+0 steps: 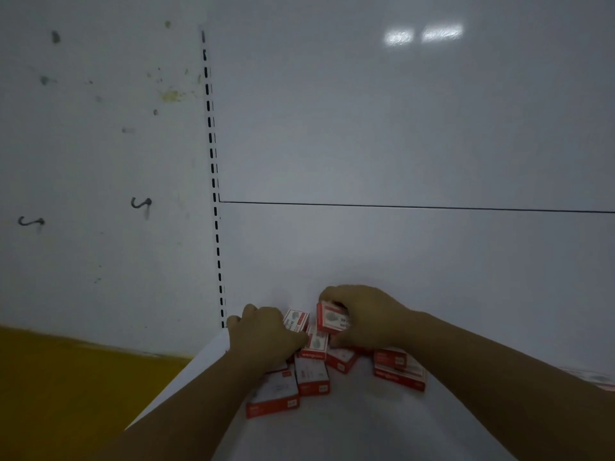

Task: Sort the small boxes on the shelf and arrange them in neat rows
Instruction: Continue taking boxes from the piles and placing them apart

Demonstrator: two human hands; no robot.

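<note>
The small boxes lie jumbled at the back left of the shelf with no row formed, so most of the sorting remains. The right hand pinches one upright box in its grip. The left hand curls over the heap, and I cannot tell what its grip holds.
</note>
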